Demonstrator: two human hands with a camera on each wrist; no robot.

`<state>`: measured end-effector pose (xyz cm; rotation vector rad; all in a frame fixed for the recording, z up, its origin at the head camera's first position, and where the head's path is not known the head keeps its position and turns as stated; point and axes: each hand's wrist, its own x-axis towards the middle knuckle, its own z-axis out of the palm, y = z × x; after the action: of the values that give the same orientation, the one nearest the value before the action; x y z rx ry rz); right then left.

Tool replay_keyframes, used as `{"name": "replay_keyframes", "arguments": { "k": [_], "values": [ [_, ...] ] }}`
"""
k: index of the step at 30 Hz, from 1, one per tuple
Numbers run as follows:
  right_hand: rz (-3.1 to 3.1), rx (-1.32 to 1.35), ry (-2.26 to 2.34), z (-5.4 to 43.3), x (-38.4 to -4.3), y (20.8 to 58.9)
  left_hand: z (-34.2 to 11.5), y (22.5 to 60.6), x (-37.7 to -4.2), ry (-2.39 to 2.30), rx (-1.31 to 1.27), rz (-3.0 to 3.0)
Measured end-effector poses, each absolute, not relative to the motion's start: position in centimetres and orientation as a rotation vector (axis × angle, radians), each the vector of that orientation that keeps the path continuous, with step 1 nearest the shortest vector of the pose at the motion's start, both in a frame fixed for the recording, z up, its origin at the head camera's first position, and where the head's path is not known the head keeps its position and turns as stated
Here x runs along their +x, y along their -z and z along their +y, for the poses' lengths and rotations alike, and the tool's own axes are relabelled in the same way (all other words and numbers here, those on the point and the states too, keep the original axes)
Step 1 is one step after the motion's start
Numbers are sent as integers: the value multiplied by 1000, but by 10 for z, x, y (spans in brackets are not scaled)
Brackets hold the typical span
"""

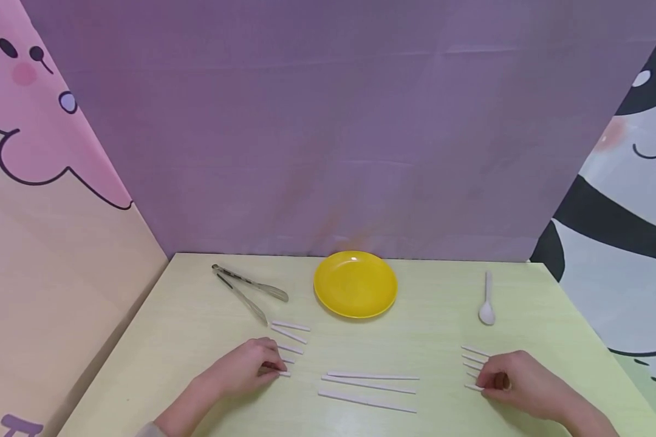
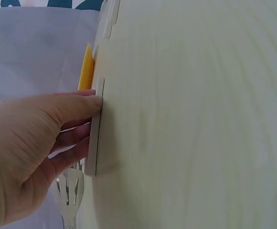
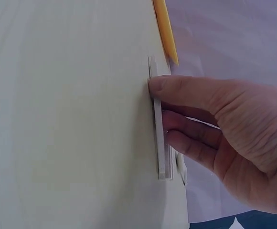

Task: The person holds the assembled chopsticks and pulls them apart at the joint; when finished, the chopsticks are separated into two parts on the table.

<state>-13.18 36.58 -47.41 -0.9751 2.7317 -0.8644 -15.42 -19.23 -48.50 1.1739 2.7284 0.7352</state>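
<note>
My left hand [image 1: 251, 367] pinches a thin white stick [image 2: 95, 133] between thumb and fingers, low over the table. At the right, the right hand [image 1: 516, 385] holds a similar white stick [image 3: 159, 136] the same way, thumb on its near face. Beyond the left hand lie several more white sticks [image 1: 291, 326] in a loose row, partly hidden by the fingers. Another row of white sticks [image 1: 474, 350] lies beyond the right hand, also partly covered. Three longer-looking white sticks [image 1: 369, 385] lie between the hands, roughly side by side.
A yellow plate [image 1: 355, 284] sits at the table's back middle. Spread tongs [image 1: 273, 292] with a slotted head lie at the back left, near the left row of sticks. A pale spoon [image 1: 487, 312] lies at the back right. A purple cloth [image 1: 350, 133] hangs behind the table.
</note>
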Motion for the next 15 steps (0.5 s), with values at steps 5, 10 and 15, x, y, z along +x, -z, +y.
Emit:
{"name": "replay_keyframes", "arguments": {
  "k": [5, 10, 15],
  "values": [
    [2745, -955, 846, 365, -133, 474, -191, 487, -156, -715, 1170, 2755],
    [2742, -956, 845, 365, -134, 474, -188, 489, -158, -699, 1179, 2792],
    [2780, -1025, 818, 362, -136, 473, -183, 493, -160, -673, 1226, 2855]
  ]
}}
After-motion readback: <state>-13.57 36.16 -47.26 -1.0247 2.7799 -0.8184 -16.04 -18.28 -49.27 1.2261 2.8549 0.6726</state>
